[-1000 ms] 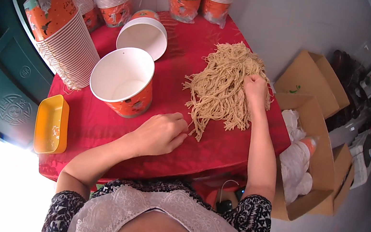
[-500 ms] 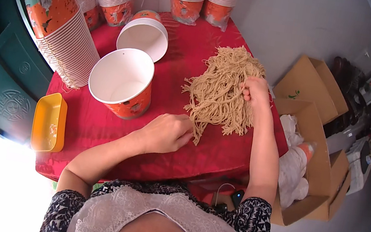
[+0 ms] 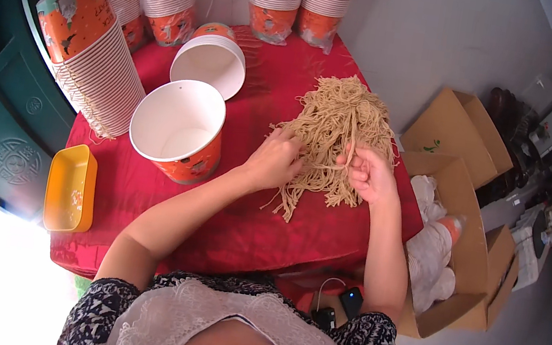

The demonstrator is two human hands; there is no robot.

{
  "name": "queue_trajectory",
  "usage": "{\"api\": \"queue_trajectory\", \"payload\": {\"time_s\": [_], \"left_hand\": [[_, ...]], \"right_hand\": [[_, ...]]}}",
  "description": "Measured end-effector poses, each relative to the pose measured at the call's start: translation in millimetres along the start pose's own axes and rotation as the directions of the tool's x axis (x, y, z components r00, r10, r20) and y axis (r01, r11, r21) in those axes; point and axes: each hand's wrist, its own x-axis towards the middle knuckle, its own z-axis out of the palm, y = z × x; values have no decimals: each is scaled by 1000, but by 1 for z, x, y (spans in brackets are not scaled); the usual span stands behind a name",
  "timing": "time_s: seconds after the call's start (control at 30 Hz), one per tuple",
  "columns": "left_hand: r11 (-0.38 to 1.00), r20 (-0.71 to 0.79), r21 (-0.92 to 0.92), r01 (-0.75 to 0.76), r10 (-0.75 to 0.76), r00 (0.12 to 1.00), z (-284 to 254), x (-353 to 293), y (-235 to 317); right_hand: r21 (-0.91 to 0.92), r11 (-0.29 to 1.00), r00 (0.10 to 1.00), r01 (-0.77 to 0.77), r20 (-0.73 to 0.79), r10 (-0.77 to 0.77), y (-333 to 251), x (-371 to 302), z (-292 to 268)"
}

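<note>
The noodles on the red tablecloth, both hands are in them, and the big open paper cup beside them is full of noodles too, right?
Not quite. The head view shows the big paper cup empty, its white inside bare. The rest holds: the left hand and right hand are in the noodles on the red tablecloth.

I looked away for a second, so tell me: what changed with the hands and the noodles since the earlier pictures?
The left hand moved right, from the red cloth onto the noodle pile. The right hand pulled back to the pile's near edge and now pinches strands. The big paper cup, cup stacks and yellow tray stayed put.
</note>
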Motion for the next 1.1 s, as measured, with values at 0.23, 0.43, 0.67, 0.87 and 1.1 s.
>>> {"api": "queue_trajectory", "payload": {"time_s": [0.23, 0.43, 0.67, 0.87, 1.1], "left_hand": [[967, 67, 250, -39, 23, 998, 31, 16, 11], [987, -53, 149, -64, 73, 996, 39, 15, 10], [541, 263, -745, 390, -300, 917, 43, 16, 18], [39, 657, -729, 683, -242, 714, 37, 26, 31], [148, 571, -755, 638, -329, 752, 38, 26, 38]], "right_hand": [[10, 998, 996, 65, 63, -66, 14, -39, -6], [97, 993, 989, 60, 126, -72, 37, -63, 3], [169, 986, 980, 2, 195, -36, 77, -80, 12], [166, 986, 985, -30, 171, 1, 87, -89, 23], [-179, 984, 999, -20, 25, 25, 74, -106, 46]]}}
